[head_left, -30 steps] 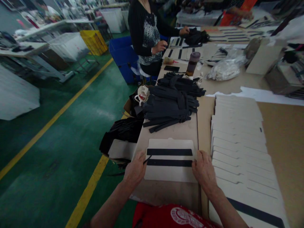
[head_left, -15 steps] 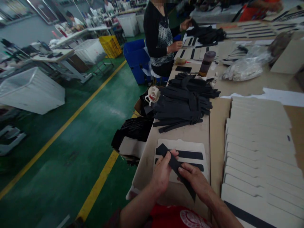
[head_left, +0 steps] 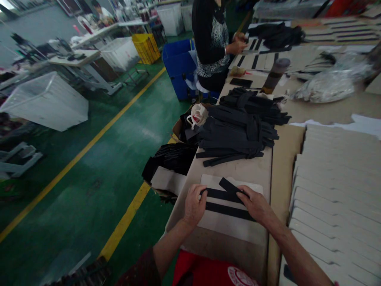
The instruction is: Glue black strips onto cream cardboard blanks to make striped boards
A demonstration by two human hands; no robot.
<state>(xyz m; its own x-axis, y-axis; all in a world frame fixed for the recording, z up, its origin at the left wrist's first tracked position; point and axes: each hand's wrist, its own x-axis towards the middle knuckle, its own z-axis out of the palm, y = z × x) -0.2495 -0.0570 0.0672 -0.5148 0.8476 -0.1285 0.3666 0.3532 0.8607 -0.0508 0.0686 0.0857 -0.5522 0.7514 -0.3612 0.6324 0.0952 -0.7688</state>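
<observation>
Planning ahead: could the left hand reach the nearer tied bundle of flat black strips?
Probably yes: nothing stands between the left hand and the nearer bundle, lying just beyond the rectangular beige board.

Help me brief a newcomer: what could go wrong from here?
The angled strip in the right hand crosses over the upper strip and might nudge it crooked. The right forearm reaches past the fanned boards and could brush them out of line.
</observation>
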